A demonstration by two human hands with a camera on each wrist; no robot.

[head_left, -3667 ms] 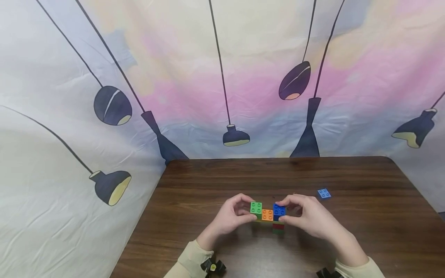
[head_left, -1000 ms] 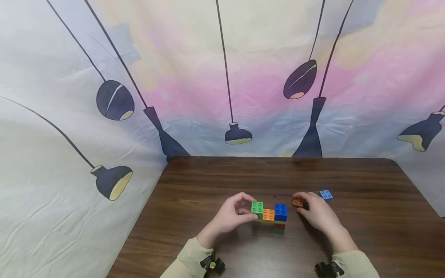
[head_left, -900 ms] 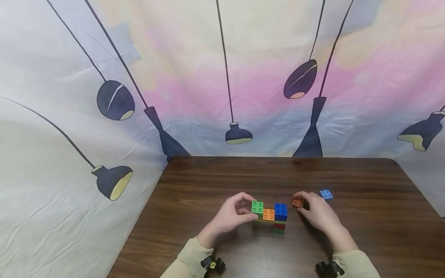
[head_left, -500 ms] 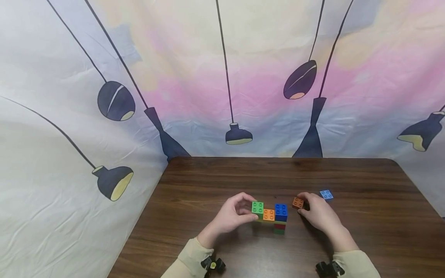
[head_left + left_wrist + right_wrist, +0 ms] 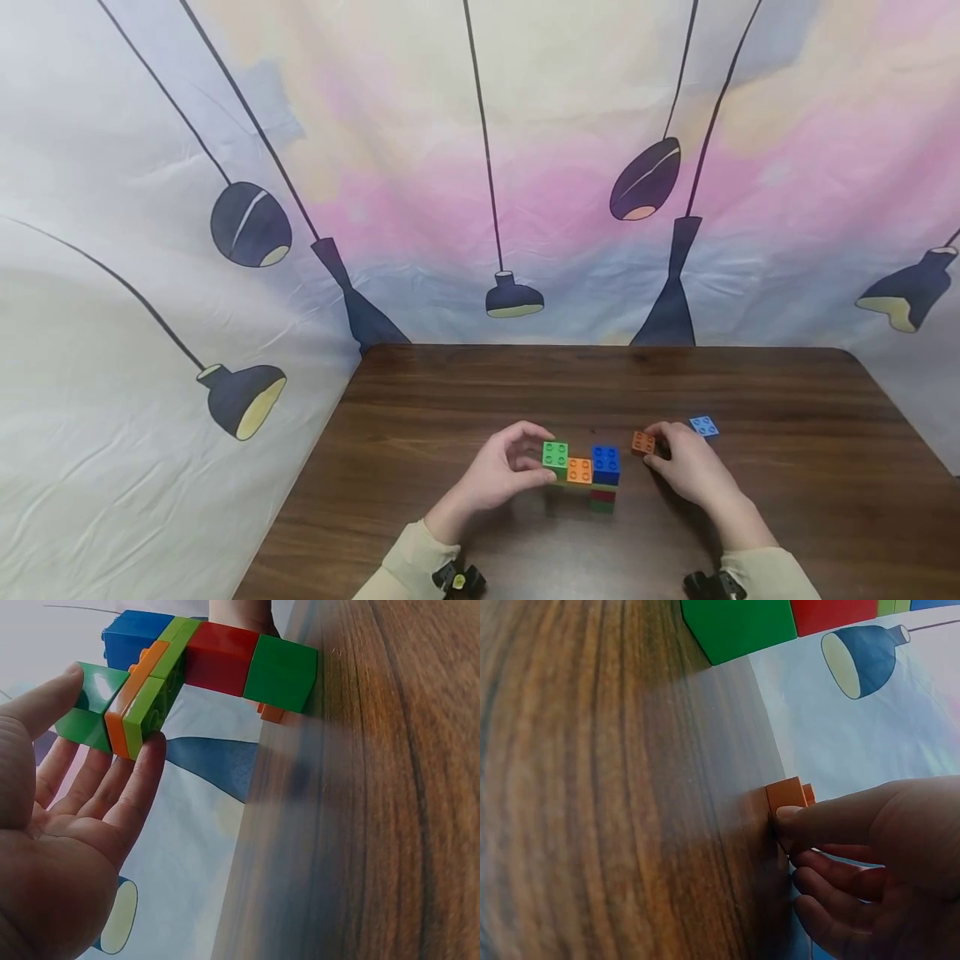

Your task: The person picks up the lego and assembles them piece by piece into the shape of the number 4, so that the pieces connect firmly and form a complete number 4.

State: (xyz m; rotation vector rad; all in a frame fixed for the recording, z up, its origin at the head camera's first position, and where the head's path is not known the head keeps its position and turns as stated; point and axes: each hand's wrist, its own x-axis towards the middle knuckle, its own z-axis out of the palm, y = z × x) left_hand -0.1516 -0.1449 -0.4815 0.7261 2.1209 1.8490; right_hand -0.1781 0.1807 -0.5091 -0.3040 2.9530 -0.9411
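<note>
Near the table's middle stands a small structure of toy building bricks. Its top carries a green brick (image 5: pixel 555 454), an orange brick (image 5: pixel 580 471) and a blue brick (image 5: pixel 606 464). A lime-green brick (image 5: pixel 150 709) runs beneath them, supported on a red brick (image 5: pixel 221 656) and a darker green brick (image 5: pixel 285 673) at one end. My left hand (image 5: pixel 491 471) holds the overhanging end, thumb on the green brick and fingers touching the underside. To the right, my right hand (image 5: pixel 693 468) pinches a brownish-orange brick (image 5: pixel 642 442), which sits low against the table in the right wrist view.
A thin light blue brick (image 5: pixel 704 426) lies on the wooden table (image 5: pixel 465 383) just beyond my right hand. A fabric backdrop (image 5: pixel 420 167) printed with lamps hangs behind the table's far edge. Both wrists carry small black cameras.
My right hand has left the blue brick and moved right to the brownish-orange brick, which it now pinches. The left hand keeps holding the structure. Over the last second little has moved.
</note>
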